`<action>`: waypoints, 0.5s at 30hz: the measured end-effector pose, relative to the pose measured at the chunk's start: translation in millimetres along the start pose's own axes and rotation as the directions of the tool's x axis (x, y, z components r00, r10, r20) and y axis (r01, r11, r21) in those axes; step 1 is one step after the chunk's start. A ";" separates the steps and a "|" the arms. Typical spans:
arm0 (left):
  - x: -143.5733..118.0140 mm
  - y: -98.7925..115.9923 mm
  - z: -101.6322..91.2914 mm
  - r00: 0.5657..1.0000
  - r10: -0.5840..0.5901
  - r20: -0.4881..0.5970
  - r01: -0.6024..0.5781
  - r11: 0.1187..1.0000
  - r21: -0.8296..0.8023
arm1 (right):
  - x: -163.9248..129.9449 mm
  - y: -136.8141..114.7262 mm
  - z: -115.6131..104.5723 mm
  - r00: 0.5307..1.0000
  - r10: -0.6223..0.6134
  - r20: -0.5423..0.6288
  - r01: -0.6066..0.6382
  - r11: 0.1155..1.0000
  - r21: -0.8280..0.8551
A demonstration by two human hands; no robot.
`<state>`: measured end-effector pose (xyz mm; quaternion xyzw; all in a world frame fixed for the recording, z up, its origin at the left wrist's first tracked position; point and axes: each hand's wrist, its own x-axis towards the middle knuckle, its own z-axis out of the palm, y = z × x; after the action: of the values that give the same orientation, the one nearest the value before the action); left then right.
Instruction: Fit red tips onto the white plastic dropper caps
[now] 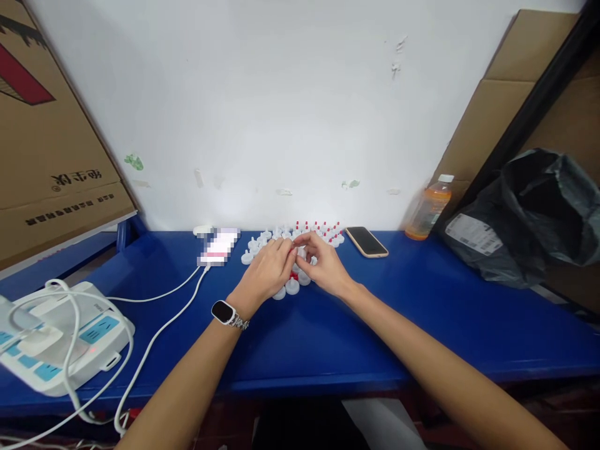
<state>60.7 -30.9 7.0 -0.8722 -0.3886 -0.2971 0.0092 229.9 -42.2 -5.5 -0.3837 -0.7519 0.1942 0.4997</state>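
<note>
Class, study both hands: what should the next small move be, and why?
Probably press one of the red pieces onto a bare white piece: the left hand and right hand meet among such pieces, and the back-right white pieces carry red tips, while those at the left show none. What the hands hold is unclear.

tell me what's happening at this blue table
A person's left hand and right hand meet over small white pieces on the blue table; what they hold is mostly hidden. Several pieces at the back right carry red tips, while those showing at the left have none.
</note>
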 end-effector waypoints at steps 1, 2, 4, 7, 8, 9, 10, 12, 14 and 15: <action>0.0 -0.3 -0.1 1.000 0.025 0.003 -0.025 0.999 0.034 | -0.7 -0.6 1.0 1.000 -0.010 -0.002 0.010 1.000 0.008; 0.2 -0.4 -0.1 0.999 0.050 0.003 -0.050 0.997 0.052 | -1.0 -1.6 1.6 1.000 -0.020 0.002 0.020 1.000 0.007; 1.0 0.4 0.4 0.997 0.083 -0.010 -0.082 0.996 0.043 | -1.5 -4.7 2.0 0.999 -0.045 0.010 0.046 0.999 -0.019; 3.0 1.9 1.7 0.995 0.032 -0.090 -0.040 0.995 -0.094 | -1.2 -7.7 0.8 0.991 -0.128 -0.035 0.123 0.987 -0.106; 3.7 1.3 1.5 0.989 -0.044 -0.139 0.022 0.987 -0.162 | -0.5 -6.9 -0.6 0.986 -0.154 -0.068 0.143 0.978 -0.149; 4.4 -0.1 0.7 0.974 -0.132 -0.182 0.088 0.969 -0.232 | 0.4 -5.0 -2.8 0.979 -0.169 -0.110 0.146 0.971 -0.191; 5.0 -2.6 -0.6 0.941 -0.253 -0.226 0.179 0.936 -0.301 | 1.7 -2.0 -5.8 0.973 -0.168 -0.159 0.130 0.965 -0.227; 5.5 -9.9 -4.0 0.895 -0.373 -0.244 0.269 0.889 -0.371 | 4.9 5.8 -13.3 0.957 -0.118 -0.267 0.044 0.963 -0.267; 5.0 -18.1 -6.4 0.956 -0.266 -0.128 0.218 0.929 -0.300 | 8.3 14.7 -20.7 0.935 -0.018 -0.353 -0.076 0.965 -0.249; 4.3 -21.8 -6.8 0.980 -0.191 -0.061 0.171 0.954 -0.247 | 9.8 19.3 -23.6 0.927 0.033 -0.374 -0.127 0.965 -0.228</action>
<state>44.6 -14.4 10.1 -0.8142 -0.4273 -0.3781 -0.1074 256.5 -24.6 -2.6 -0.5031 -0.6473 0.0441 0.5709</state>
